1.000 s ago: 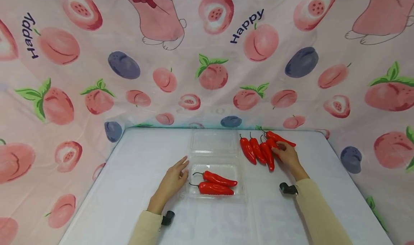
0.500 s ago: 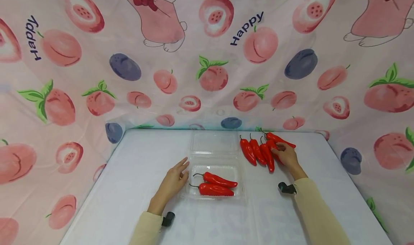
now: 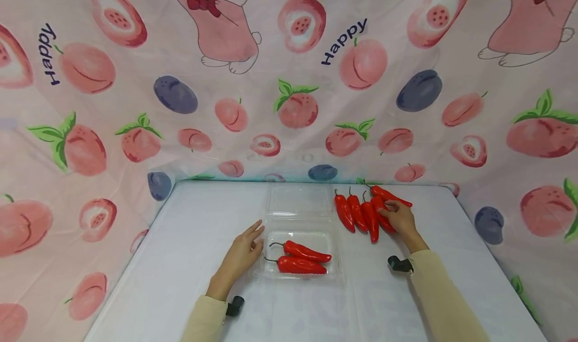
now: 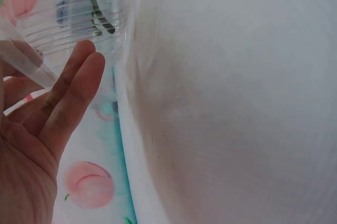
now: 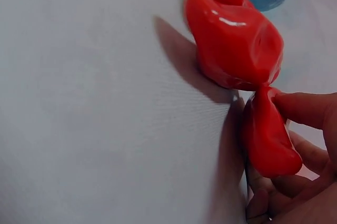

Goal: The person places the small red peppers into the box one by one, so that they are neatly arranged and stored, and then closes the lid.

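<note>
Evidently, the clear plastic clamshell box [image 3: 316, 236] is unfolded with its lid [image 3: 300, 200] laid back toward the fruit-printed curtain [image 3: 280, 61], an arrangement that leaves the base exposed from above. Two long red peppers [image 3: 300, 265] lie side by side in the base, stems to the left. The left hand [image 3: 241, 251], fingers extended and with no visible grip, is at the box's left edge; it probably steadies the light plastic, although firm contact cannot be confirmed. The right hand [image 3: 401, 217], its fingers partly closed, pinches the fourth pepper [image 5: 268, 134] of a loose row on the white table [image 3: 194, 221], presumably by the sides of its body because the smooth skin offers little other purchase. Three row peppers [image 3: 357, 212] lie to its left, and a further pepper [image 3: 390, 195] lies behind it. Compared with half a second earlier, the row peppers have shifted slightly to the left, and more of the held one shows beside the third; the box, its contents and the left hand appear unchanged.
</note>
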A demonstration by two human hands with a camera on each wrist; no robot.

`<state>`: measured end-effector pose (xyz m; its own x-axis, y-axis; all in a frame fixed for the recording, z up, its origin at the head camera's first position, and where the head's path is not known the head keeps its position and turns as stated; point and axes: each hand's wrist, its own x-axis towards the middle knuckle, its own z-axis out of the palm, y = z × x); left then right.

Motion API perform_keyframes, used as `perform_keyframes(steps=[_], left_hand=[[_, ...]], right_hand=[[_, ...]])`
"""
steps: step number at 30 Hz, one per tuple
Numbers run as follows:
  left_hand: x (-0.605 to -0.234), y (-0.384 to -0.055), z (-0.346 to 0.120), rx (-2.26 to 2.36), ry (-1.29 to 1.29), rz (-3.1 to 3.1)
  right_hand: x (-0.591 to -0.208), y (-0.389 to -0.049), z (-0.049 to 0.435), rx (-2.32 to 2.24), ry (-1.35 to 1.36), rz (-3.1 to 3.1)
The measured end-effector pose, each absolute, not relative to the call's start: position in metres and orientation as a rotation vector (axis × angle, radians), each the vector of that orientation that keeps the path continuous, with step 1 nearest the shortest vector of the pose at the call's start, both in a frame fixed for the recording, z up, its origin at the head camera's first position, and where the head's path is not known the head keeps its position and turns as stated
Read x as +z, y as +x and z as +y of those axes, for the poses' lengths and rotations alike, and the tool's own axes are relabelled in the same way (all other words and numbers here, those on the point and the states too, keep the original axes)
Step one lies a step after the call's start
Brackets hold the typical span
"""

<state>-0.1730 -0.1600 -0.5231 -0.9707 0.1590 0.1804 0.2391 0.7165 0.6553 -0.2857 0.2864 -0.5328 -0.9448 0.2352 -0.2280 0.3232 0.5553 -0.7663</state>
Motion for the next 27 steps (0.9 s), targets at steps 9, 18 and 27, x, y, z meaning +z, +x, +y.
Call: perform_keyframes(steps=[9,18,27], left_hand=[[-0.524,-0.174,-0.160,-1.094,-0.328,-2.815],[-0.523,-0.174,-0.160,-1.089,-0.332,-2.809],[-0.525,-0.174,-0.160,-1.071,-0.334,-2.804]], right_hand=[[-0.527,-0.276,0.287,-1.394,0.505,2.677],[-0.514,-0.267,0.285,-1.441,0.487,2.699],[-0.497,-0.255,0.277,-1.468,0.420,2.749]])
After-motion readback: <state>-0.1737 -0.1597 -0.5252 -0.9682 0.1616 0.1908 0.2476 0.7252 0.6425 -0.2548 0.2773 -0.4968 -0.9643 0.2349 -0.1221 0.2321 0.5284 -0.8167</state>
